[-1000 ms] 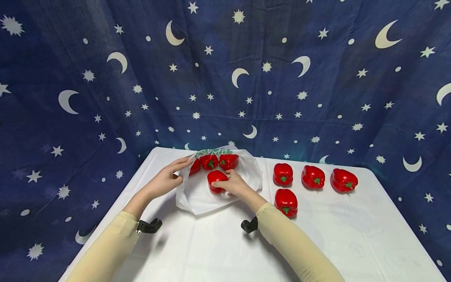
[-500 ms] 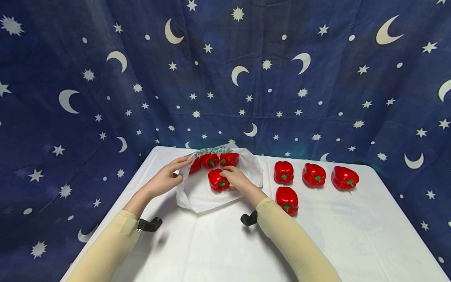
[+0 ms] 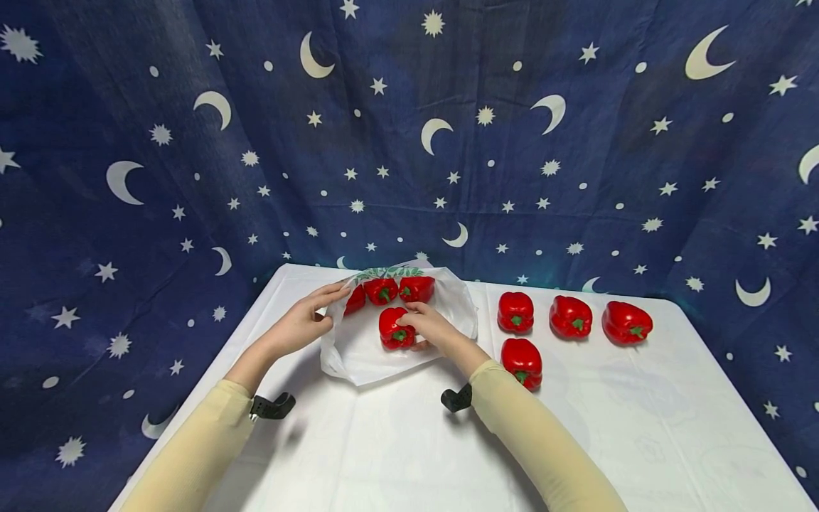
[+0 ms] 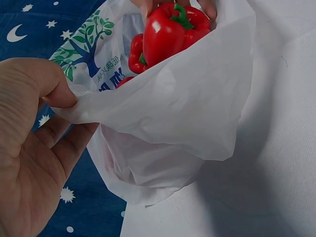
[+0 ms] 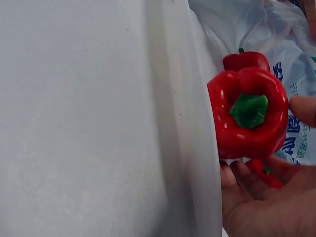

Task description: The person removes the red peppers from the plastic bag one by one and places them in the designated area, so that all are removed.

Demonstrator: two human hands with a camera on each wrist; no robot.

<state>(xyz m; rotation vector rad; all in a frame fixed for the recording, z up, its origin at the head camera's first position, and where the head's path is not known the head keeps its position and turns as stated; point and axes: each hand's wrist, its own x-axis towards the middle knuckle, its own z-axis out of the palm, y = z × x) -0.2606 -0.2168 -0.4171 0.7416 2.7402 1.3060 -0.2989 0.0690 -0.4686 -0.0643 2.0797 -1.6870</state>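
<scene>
A white plastic bag (image 3: 348,352) with a green and blue tree print lies on its side, its mouth toward me. My left hand (image 3: 299,326) pinches the bag's edge between thumb and fingers, plainest in the left wrist view. Inside the mouth, my right hand (image 3: 434,328) holds a red bell pepper (image 3: 391,329), thumb on one side and fingers beneath. The right wrist view shows its green stem (image 5: 249,111) turned toward the camera. Behind it in the bag lie several more peppers, among them a middle pepper (image 3: 381,291) and a right pepper (image 3: 416,289); a left one is partly hidden.
To the bag's right on the white tablecloth (image 3: 397,455) sit a back row of three peppers (image 3: 570,317) and a nearer pepper (image 3: 521,363). A dark blue curtain (image 3: 409,142) with moons and stars hangs behind and along the table's sides.
The held pepper has turned so its stem faces more toward me, and it sits slightly farther right. My right thumb has shifted on it. The left hand stays on the bag edge.
</scene>
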